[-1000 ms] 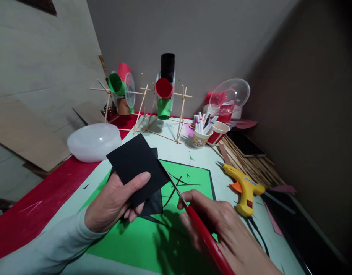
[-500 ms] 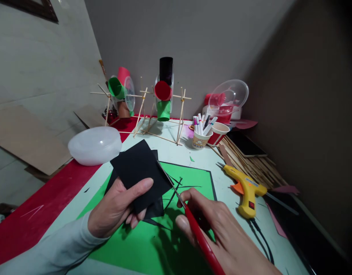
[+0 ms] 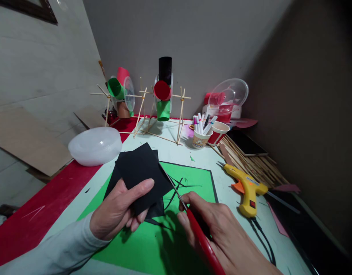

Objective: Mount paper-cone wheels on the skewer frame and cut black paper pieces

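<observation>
My left hand [image 3: 118, 210] pinches a folded sheet of black paper [image 3: 141, 173], thumb on top, holding it above the green paper [image 3: 153, 244] on the table. My right hand [image 3: 218, 233] is closed around red-handled scissors [image 3: 200, 238]. Their thin blades [image 3: 171, 185] run up along the right edge of the black paper. Thin black paper strips [image 3: 178, 183] lie on the green sheet just beyond the blades.
A yellow glue gun [image 3: 247, 189] lies to the right, beside a bundle of bamboo sticks [image 3: 250, 160] and a phone [image 3: 244, 143]. Cups of markers [image 3: 201, 133], a stick frame with paper cups [image 3: 163, 99] and a white bowl [image 3: 94, 145] stand behind.
The black paper has sunk a little lower and turned slightly in my left hand. The scissors and my right hand have stayed almost where they were.
</observation>
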`<state>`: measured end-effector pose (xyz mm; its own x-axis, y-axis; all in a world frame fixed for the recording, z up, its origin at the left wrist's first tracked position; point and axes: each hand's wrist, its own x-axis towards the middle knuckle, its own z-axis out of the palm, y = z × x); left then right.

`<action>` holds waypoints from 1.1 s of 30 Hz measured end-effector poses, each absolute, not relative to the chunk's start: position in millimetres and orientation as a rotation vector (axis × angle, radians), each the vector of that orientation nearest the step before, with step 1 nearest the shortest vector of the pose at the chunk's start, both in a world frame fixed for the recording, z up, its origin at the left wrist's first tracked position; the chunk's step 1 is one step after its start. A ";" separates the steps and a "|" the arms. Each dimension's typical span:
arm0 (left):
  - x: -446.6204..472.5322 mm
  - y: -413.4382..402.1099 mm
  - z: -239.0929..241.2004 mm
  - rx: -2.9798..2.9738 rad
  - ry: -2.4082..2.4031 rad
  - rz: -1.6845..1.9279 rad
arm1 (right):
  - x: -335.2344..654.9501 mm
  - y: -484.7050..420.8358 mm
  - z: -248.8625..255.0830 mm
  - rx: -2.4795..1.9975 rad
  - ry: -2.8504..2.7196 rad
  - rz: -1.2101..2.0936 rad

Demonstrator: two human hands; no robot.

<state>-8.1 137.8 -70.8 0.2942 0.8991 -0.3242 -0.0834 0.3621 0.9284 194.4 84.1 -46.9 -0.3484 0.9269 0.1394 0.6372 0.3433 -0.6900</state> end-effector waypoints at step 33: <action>-3.9 127.6 -53.8 0.757 1.039 0.927 | 205.3 95.4 -45.4 -1.222 -1.503 1.525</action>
